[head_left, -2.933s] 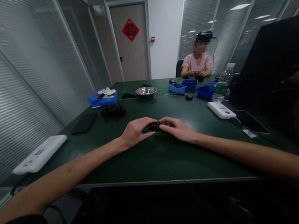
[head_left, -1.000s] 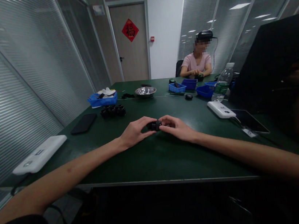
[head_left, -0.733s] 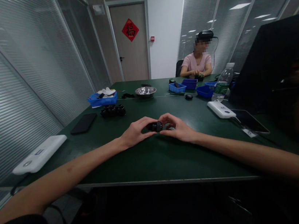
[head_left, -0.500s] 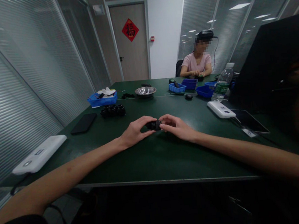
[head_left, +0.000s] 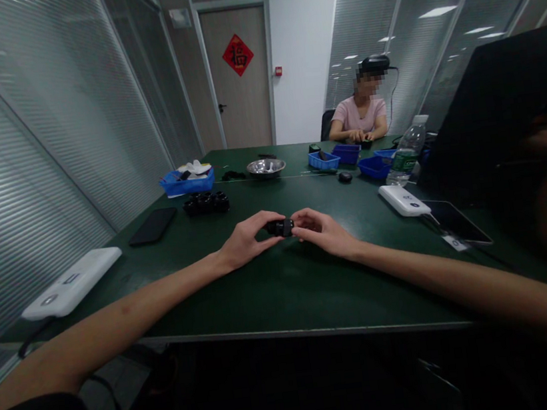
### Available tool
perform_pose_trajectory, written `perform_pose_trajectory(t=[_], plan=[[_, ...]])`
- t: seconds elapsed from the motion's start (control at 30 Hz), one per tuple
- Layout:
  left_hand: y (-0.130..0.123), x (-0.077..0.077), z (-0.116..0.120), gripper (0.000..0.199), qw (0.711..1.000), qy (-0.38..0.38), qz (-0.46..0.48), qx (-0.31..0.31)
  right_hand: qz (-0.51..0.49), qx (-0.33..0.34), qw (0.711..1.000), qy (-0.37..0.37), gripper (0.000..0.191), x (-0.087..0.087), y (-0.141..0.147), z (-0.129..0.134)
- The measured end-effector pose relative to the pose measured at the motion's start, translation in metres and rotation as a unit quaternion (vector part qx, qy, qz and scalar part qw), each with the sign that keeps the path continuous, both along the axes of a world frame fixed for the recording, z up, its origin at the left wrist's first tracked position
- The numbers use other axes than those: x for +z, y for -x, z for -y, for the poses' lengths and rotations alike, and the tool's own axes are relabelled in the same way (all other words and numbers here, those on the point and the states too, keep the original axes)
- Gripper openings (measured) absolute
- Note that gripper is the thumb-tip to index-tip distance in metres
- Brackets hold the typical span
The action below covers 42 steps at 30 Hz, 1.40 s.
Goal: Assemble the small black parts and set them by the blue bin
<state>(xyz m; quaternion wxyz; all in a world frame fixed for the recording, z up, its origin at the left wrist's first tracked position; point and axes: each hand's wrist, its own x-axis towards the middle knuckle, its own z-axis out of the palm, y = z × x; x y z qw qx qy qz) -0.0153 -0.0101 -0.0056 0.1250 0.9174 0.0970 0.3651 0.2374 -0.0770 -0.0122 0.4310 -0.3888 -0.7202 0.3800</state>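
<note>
Between my two hands is a small black cylindrical part, lying roughly sideways just over the green table. Its exact kind is too small and dark to make out. My left hand grips its left end between thumb and fingers. At the other end, my right hand pinches the part's right tip with thumb and fingertips. Some of the part is hidden behind the fingers. Beyond my left hand stands a cluster of shiny black round pieces.
A phone and a white power bank lie left. Farther back are a blue basket, a metal bowl and blue bins. At right are a bottle, another power bank and a tablet. A co-worker sits across.
The black part has turned slightly in my fingers, with its right end showing a little more. Both hands stay in nearly the same place.
</note>
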Motion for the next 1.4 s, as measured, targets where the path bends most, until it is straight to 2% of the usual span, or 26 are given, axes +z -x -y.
perform_pose_trajectory(t=[0.07,0.3,0.5,0.8,1.0,1.2,1.4], plan=[[0.0002,0.0006,0.0,0.045,1.0,-0.002,-0.004,0.001,0.001,0.004,1.0,0.003,0.033,0.0009,0.0001,0.0009],[-0.0004,-0.001,-0.0011,0.047,1.0,-0.004,-0.009,-0.014,0.002,-0.005,0.998,-0.068,0.038,-0.0001,0.002,0.0026],[-0.0006,-0.0026,-0.0008,0.045,1.0,-0.006,-0.005,-0.004,0.0,0.004,1.0,-0.02,0.034,0.0005,0.002,0.002],[-0.0005,-0.0025,-0.0005,0.047,1.0,-0.001,-0.017,-0.016,-0.001,0.002,0.997,-0.072,0.041,0.0011,0.0033,0.0045],[0.0001,-0.0046,-0.0025,0.049,1.0,0.002,-0.018,-0.001,0.006,0.001,1.0,-0.016,0.034,0.0011,0.0021,0.0021],[-0.0004,-0.0053,-0.0025,0.048,1.0,0.013,-0.022,-0.001,-0.001,-0.004,0.998,-0.061,0.042,-0.0014,0.002,0.0014],[-0.0007,-0.0038,-0.0006,0.049,1.0,0.006,-0.028,0.002,0.013,-0.007,1.0,-0.024,0.033,-0.0009,0.0024,0.0006]])
